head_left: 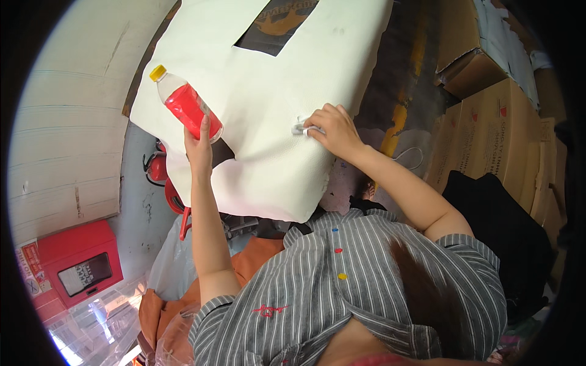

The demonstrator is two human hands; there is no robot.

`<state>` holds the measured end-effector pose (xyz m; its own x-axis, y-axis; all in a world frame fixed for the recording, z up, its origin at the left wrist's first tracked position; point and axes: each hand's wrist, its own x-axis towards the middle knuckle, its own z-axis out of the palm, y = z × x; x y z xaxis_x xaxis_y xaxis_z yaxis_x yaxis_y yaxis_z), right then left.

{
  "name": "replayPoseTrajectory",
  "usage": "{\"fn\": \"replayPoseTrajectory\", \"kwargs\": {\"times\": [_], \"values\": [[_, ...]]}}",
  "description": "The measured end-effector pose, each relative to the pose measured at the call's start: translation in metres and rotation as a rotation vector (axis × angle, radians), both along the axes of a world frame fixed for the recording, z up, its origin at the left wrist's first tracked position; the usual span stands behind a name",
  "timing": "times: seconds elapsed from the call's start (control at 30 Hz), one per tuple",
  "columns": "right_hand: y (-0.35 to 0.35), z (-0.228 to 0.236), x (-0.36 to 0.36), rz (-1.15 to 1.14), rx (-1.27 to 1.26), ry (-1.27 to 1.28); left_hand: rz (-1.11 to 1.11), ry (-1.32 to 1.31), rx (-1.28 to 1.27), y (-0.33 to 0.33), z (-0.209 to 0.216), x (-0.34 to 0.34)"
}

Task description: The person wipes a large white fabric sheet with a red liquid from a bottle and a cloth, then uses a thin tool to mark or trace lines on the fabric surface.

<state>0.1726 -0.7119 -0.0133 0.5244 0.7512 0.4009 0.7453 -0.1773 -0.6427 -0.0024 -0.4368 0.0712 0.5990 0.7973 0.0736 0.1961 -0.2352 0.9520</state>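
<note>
My left hand (pixel 200 148) is closed around the lower part of a clear plastic bottle (pixel 187 105) with a red label and a yellow cap. The bottle is tilted, its capped end toward the upper left, above a large white sheet (pixel 262 91) that looks like leather. Toward the sheet's right side, my right hand (pixel 334 131) pinches a small white wad of cloth or tissue (pixel 299 128) against the surface. A dark rectangle with a gold crown print (pixel 278 25) shows at the far end of the sheet. Another dark patch shows just beyond my left wrist.
Cardboard boxes (pixel 494 140) are stacked at the right, past a floor with a yellow line (pixel 397 125). A red cabinet (pixel 85 262) stands at the lower left, and a red fire extinguisher (pixel 157 166) is left of the sheet. Brown material (pixel 250 262) lies near my left arm.
</note>
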Motion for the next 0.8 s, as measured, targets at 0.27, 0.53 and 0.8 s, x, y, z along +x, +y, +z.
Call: {"fn": "replayPoseTrajectory", "kwargs": {"times": [0.27,0.53,0.8], "values": [[0.019,-0.001,0.073,-0.201,-0.011,-0.089,-0.274,0.184,0.024,-0.096,0.043,0.08],[-0.03,0.004,0.037,0.069,0.054,-0.047,-0.438,0.874,0.379,-0.096,0.058,0.173],[-0.045,0.021,0.146,-0.027,-0.054,0.023,-0.585,1.204,0.571,-0.064,0.1,0.256]]}}
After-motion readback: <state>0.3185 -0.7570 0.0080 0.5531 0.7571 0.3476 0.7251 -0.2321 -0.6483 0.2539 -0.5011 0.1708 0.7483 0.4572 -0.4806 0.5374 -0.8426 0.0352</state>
